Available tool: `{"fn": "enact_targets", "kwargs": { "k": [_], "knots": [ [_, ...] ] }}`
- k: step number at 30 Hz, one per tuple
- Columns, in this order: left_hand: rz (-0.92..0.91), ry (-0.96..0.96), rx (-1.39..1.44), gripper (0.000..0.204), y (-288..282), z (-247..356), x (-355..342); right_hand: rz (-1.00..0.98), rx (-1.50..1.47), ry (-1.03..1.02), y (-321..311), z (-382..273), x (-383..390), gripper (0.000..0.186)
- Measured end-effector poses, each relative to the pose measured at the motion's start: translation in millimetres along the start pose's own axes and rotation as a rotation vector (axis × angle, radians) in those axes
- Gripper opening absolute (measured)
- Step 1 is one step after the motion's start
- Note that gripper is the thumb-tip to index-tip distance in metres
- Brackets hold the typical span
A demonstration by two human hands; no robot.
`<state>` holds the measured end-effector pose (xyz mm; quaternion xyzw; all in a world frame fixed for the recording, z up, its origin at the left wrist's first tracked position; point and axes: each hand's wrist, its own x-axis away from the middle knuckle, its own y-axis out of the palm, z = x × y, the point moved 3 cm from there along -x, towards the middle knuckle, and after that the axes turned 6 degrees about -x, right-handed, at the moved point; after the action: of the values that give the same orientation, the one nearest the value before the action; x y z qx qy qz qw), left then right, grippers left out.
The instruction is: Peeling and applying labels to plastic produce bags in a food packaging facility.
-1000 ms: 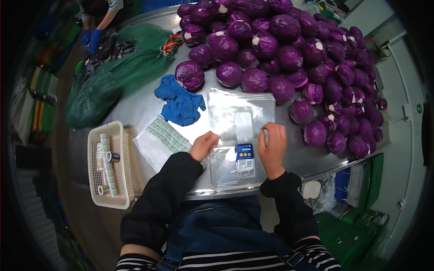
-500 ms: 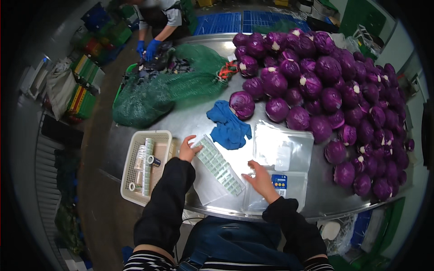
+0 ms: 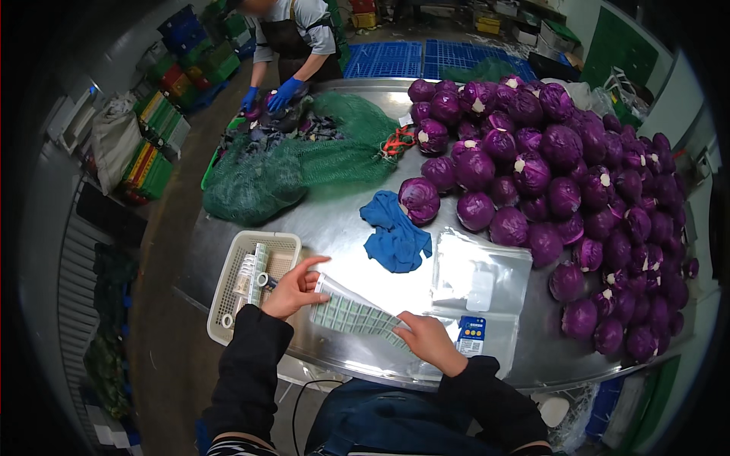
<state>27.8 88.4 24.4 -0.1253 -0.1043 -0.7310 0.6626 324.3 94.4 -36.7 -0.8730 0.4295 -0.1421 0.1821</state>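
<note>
A sheet of small green-and-white labels [image 3: 353,318] is stretched between my two hands above the steel table [image 3: 334,264]. Its left end is pinched by my left hand [image 3: 291,293], beside the white basket. My right hand [image 3: 430,343] grips the right end, fingers closed on the edge. Just right of it lie clear plastic bags [image 3: 498,277], with a blue and white card [image 3: 471,331] on the lower ones. Inside the basket [image 3: 266,238] are rolls of labels [image 3: 245,275]. A crumpled blue cloth [image 3: 394,237] lies beyond the sheet.
Red cabbages [image 3: 561,144] are heaped across the table's right side. A green net sack [image 3: 251,190] lies at the far left. Behind it, a person in blue gloves [image 3: 285,93] handles a cabbage and loose leaves. Blue pallets [image 3: 384,59] stand beyond the table.
Both hands have taken hold of the label sheet and lifted it off the table; before, it lay flat with the right hand apart from it. The view has shifted slightly.
</note>
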Motion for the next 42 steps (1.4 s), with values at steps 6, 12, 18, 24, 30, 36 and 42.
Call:
{"fn": "enact_targets", "kwargs": {
  "k": [6,12,18,24,30,36,42],
  "knots": [
    [-0.001,-0.067,-0.279,0.021,10,6,-5,0.072,0.022,-0.121,-25,-12,20,0.029],
    [0.122,0.124,-0.592,0.009,40,30,3,0.108,0.211,-0.064,-45,-22,38,0.025],
    [0.272,0.450,-1.030,0.015,55,32,1,0.152,0.145,-0.128,-51,-22,51,0.026],
    [0.017,0.047,-0.152,0.013,73,13,-3,0.164,0.005,-0.045,-57,-17,54,0.025],
    [0.174,0.152,-0.244,0.010,65,-1,-1,0.172,-0.037,-0.093,-50,-19,58,0.020],
    [0.210,0.366,-0.591,0.009,77,29,2,0.187,-0.142,-0.073,-45,-17,48,0.026],
    [0.083,0.485,-0.721,0.012,94,45,0,-0.061,-0.440,0.033,-53,-24,27,0.025]
  ]
}}
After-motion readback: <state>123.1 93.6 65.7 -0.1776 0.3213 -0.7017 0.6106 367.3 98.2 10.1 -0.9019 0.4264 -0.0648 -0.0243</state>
